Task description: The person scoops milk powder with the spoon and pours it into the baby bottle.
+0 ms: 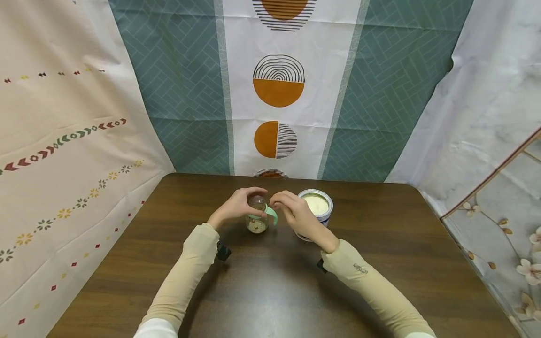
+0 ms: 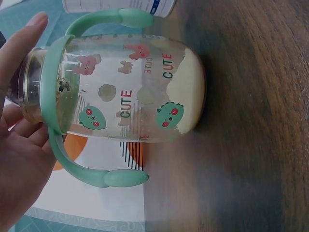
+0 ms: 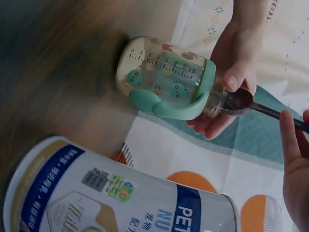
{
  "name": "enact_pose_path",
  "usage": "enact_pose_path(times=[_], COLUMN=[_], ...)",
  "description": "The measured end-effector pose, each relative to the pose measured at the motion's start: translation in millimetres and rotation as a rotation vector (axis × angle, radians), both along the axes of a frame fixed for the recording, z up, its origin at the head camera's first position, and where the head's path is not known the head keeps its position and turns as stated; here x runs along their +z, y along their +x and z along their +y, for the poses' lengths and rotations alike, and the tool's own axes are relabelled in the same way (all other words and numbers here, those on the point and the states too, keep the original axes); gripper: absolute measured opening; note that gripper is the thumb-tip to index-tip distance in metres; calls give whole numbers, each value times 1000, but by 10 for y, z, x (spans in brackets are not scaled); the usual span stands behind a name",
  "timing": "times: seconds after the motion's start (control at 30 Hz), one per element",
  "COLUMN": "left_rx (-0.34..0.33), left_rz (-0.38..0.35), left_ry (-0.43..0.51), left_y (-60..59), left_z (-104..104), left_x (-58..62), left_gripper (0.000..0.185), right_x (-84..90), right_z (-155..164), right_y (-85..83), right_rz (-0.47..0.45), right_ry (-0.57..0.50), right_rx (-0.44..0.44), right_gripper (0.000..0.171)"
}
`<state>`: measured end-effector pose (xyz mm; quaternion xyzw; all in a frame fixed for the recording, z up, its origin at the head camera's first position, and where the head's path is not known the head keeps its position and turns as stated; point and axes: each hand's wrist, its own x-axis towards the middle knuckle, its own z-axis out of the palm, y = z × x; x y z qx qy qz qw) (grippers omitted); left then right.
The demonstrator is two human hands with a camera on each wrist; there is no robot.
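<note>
A clear baby bottle (image 1: 257,220) with mint-green handles and cartoon prints stands on the brown table (image 1: 270,281). Pale powder (image 2: 190,94) lies at its bottom. My left hand (image 1: 249,197) grips the bottle's neck from the left, fingers curled round the rim (image 2: 29,92). My right hand (image 1: 280,204) pinches the handle of a dark scoop (image 3: 239,101), whose bowl sits at the bottle's mouth. In the right wrist view the bottle (image 3: 166,79) lies between my left hand (image 3: 231,77) and the tin.
An open tin of cream-coloured powder (image 1: 316,206) with a white and blue label (image 3: 120,193) stands just right of the bottle, behind my right wrist. Patterned cloths (image 1: 279,94) hang behind and on both sides of the table.
</note>
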<state>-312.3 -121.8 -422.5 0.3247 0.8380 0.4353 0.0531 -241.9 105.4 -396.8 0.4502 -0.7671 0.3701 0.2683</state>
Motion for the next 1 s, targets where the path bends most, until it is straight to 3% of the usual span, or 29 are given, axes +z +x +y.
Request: enact_pose_path(times=[0.1, 0.4, 0.53, 0.67, 1.0], left_rx=[4, 11, 12, 1, 3], left_rz=[5, 3, -18, -21, -58], left_ry=[2, 46, 89, 122, 121], left_y=[0, 1, -9, -19, -14], left_z=[0, 3, 3, 14, 57], left_x=[0, -19, -11, 6, 53], left_gripper=[72, 72, 71, 70, 74], right_x=[3, 202, 142, 68, 88], right_z=[2, -11, 15, 40, 49], right_y=[-6, 129, 22, -97, -158], right_rz=[-98, -440, -617, -697, -915], right_ry=[-82, -334, -486, -606, -797], right_rx=[-35, -14, -18, -33, -87], right_gripper=[14, 21, 28, 33, 29])
